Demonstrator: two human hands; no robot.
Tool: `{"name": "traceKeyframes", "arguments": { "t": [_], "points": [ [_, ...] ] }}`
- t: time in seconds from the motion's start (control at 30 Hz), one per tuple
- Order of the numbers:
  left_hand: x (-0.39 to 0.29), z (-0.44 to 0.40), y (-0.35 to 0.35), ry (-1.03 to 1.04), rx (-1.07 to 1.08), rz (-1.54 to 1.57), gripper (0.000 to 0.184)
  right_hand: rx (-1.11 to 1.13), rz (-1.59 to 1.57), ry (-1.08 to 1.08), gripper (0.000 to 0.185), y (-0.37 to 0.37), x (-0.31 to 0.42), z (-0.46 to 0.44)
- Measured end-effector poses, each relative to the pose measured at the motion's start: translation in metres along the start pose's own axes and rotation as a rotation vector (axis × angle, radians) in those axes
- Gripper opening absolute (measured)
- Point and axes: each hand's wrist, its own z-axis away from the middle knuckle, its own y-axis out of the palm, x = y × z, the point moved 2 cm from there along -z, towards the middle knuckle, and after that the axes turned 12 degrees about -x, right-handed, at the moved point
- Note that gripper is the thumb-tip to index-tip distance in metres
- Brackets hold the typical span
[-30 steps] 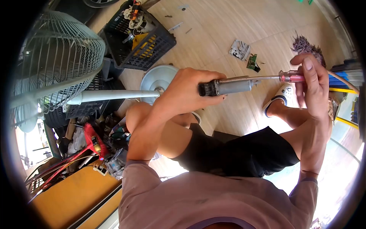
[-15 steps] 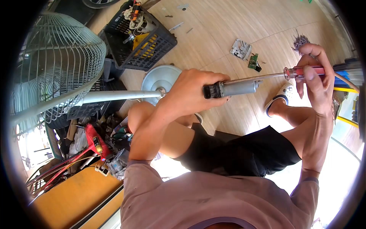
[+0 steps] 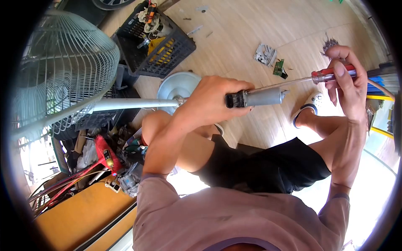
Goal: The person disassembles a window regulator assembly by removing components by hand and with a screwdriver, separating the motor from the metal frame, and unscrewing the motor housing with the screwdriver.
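Note:
My left hand (image 3: 211, 98) is closed round the black end of a small silver electric motor (image 3: 264, 97), which lies level with its bare metal end to the right. In my right hand (image 3: 349, 90) is a screwdriver (image 3: 321, 76) with a clear red handle, pinched between thumb and fingers. Its long thin shaft runs left along the upper side of the motor. The tip reaches the black part by my left fingers; whether it touches a screw or a slot there I cannot see.
A standing fan (image 3: 67, 67) with its round base (image 3: 178, 81) stands left. Behind is a black crate (image 3: 157, 54) of parts. On the floor lie a metal plate (image 3: 264, 54) and a green circuit board (image 3: 278, 67). Assorted parts and a red tool (image 3: 104, 152) fill the lower left.
The screwdriver's handle has risen slightly, so its shaft slopes a little more, and my right thumb and fingers have shifted on it. My left hand still holds the motor in nearly the same place.

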Motion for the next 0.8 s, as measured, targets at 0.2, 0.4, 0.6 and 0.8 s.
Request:
{"name": "traceKeyframes", "arguments": {
  "t": [0.2,0.4,0.6,0.8],
  "points": [
    [0.008,0.005,-0.001,0.053,-0.036,0.005,0.048,0.000,0.032,0.049,0.028,0.003,0.014,0.004],
    [0.005,0.006,0.000,-0.010,0.025,-0.021,0.047,0.104,-0.069,0.078,0.032,0.000,0.014,0.001],
    [0.011,0.006,0.002,0.012,0.054,-0.040,0.046,0.086,-0.014,0.159,0.024,0.003,0.016,0.000],
    [0.012,0.007,0.004,0.035,0.048,-0.048,0.045,0.062,0.058,0.063,0.027,0.005,0.017,0.000]
  ]
}}
